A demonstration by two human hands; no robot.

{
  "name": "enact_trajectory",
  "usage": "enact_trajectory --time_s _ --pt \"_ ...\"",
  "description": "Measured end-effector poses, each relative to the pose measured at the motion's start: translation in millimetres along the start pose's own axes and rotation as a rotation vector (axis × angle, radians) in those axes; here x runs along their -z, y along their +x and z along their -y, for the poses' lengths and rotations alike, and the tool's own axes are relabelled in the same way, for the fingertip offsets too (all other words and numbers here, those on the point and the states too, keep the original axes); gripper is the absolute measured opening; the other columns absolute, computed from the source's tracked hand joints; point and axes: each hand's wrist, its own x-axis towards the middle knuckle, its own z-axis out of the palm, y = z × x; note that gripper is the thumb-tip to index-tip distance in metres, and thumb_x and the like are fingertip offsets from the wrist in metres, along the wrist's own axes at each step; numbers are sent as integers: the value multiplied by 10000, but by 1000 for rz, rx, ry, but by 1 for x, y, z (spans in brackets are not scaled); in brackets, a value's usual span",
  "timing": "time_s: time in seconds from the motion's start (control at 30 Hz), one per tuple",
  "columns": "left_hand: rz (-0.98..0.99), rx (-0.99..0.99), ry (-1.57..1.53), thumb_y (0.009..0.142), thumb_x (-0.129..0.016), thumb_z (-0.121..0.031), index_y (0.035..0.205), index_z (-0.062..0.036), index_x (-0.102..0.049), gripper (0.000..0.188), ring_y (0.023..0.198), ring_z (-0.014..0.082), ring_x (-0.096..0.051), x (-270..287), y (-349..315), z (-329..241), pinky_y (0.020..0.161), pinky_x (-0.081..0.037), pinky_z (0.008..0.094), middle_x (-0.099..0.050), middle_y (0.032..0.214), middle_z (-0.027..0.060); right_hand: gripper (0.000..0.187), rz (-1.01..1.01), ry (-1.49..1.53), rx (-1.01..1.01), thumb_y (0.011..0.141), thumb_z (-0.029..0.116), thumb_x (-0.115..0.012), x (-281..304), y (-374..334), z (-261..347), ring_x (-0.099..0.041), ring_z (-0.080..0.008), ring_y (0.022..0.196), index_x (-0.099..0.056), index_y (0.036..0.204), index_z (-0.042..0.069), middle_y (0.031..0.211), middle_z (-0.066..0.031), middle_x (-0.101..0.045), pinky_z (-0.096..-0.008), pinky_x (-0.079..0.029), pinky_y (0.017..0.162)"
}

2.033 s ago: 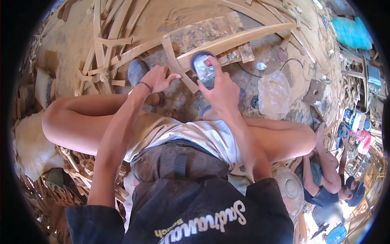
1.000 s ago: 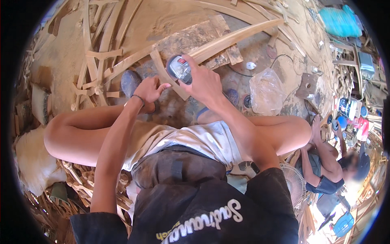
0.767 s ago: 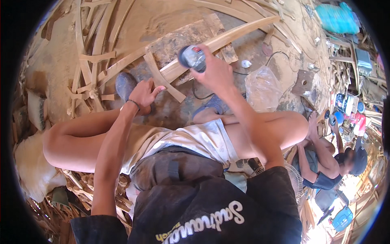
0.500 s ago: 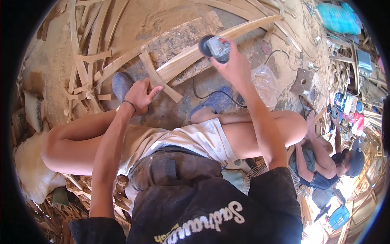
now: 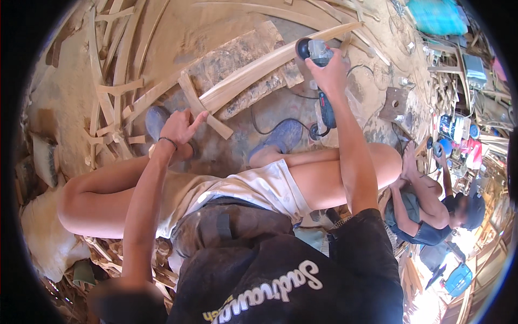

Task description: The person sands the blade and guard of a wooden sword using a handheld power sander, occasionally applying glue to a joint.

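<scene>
- Right hand (image 5: 330, 74): we've got fingers wrapped round a power tool (image 5: 319, 51)
- Curved timber (image 5: 259, 70) lies across a board (image 5: 229, 56)
- Left hand (image 5: 179, 128): fingers curled by the crosspiece (image 5: 194, 97), we can't tell if pinching

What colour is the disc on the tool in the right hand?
Black; the disc shows best in the head view.

Big white script (image 5: 267, 294) ran across the black shirt (image 5: 270, 264), well back from the right hand (image 5: 332, 73) toward the wearer; I could see a few smaller yellow letters (image 5: 220, 314) at its left, only partly showing. Just behind that same hand, the dark body of the grinder (image 5: 325, 110) bore a small pale label (image 5: 322, 99), too tiny for me to read.
</scene>
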Motion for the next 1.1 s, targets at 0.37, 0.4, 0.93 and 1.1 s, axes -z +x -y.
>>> enact_trajectory --time_s 0.37,0.4,0.93,1.1 --pt "-6 -89 124 1060 -516 -816 1010 31 -822 902 915 518 -753 34 -11 70 850 -572 577 -759 872 319 758 400 48 299 918 469 -851 -14 -111 101 -804 -493 928 -497 1405 9 946 -298 -797 -596 -639 805" --pt "-25 -111 134 1058 -518 -820 999 29 -821 903 889 516 -748 37 -14 77 834 -568 578 -754 853 311 754 393 48 296 913 469 -857 -13 -106 99 -805 -492 925 -503 1388 3 949 -303 -796 -599 -638 803" --pt "-23 -163 98 1080 -538 -778 1014 49 -782 865 886 555 -715 34 -12 99 806 -551 588 -727 840 323 925 78 -40 -206 855 540 -919 14 -3 -47 -767 -501 1170 -507 1439 -47 1223 -341 -779 -536 -605 1016" --pt "-8 -178 110 1078 -512 -799 1060 57 -749 889 932 550 -711 37 2 97 846 -543 595 -726 878 329 917 20 -30 -266 875 509 -902 30 15 -69 -754 -493 1218 -497 1435 -94 1242 -384 -758 -530 -594 1057"
